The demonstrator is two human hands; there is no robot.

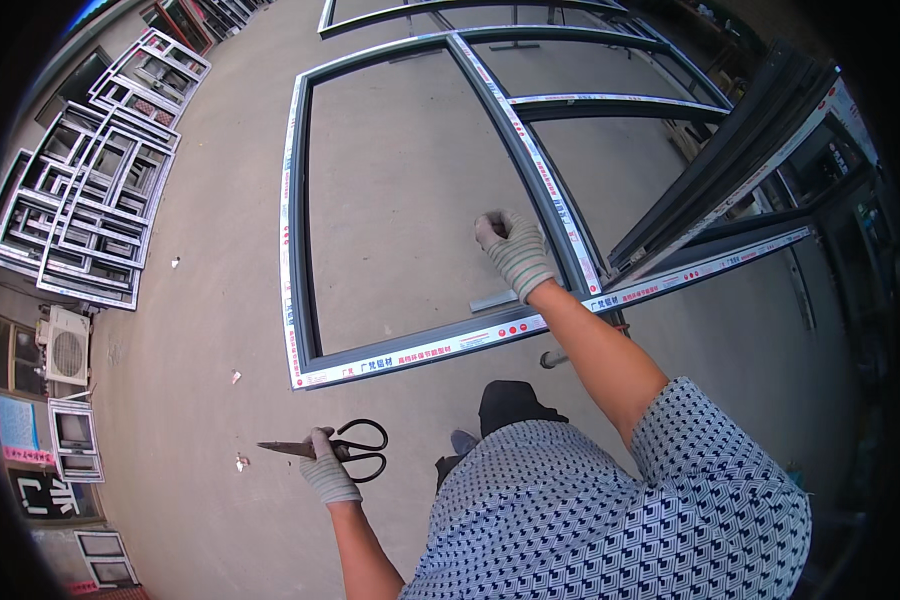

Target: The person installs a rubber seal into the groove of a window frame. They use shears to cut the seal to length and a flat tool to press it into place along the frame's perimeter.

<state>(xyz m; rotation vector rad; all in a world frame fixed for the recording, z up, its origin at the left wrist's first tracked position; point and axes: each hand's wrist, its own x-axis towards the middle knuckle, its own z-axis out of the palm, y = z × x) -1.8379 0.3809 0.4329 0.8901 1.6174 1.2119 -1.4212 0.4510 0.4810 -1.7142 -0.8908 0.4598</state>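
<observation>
My left hand (327, 472), in a striped knit glove, is closed around the middle of a pair of scissors (342, 450). Their dark blades point left and the two black handle loops stick out to the right. My right hand (516, 252), gloved the same way, is held over the large window frame (410, 354), close to its middle upright. Its fingers are curled together, and whatever may be between them is hidden. The frame is dark metal, covered along its faces with white printed protective film.
Long dark profiles (725, 150) rise at a slant on the right of the frame. Another frame (380, 18) lies beyond. Several finished frames (80, 200) lean along the left wall, near an air-conditioner unit (68, 345). Scraps (242, 462) lie on the concrete floor (195, 350).
</observation>
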